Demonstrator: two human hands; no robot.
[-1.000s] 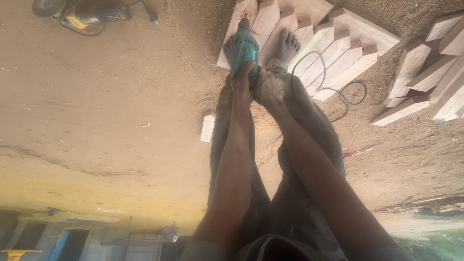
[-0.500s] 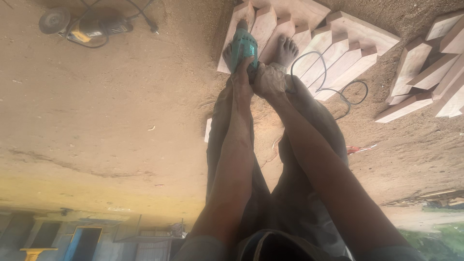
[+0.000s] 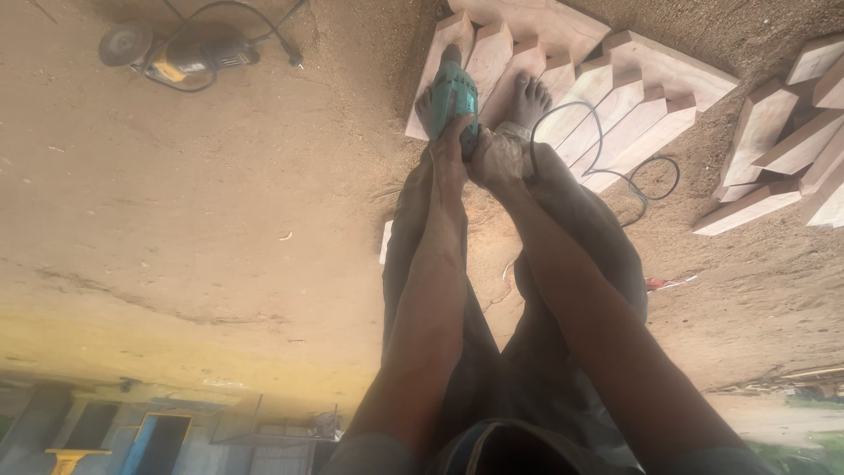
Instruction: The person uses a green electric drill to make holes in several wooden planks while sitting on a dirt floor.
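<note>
Now your left hand [image 3: 450,145] and right hand [image 3: 494,158], fingers clenched, grip the teal power drill [image 3: 451,101] over pale stepped wooden blocks [image 3: 607,84] underfoot.

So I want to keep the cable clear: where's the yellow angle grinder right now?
The yellow angle grinder lies on the sandy ground at the top left of the head view, wrapped by its black cord, well left of the teal power tool.

A single head-worn camera looks steeply down along both outstretched arms to the sandy ground [image 3: 220,220], fairly near; the picture seems turned upside-down.
</note>
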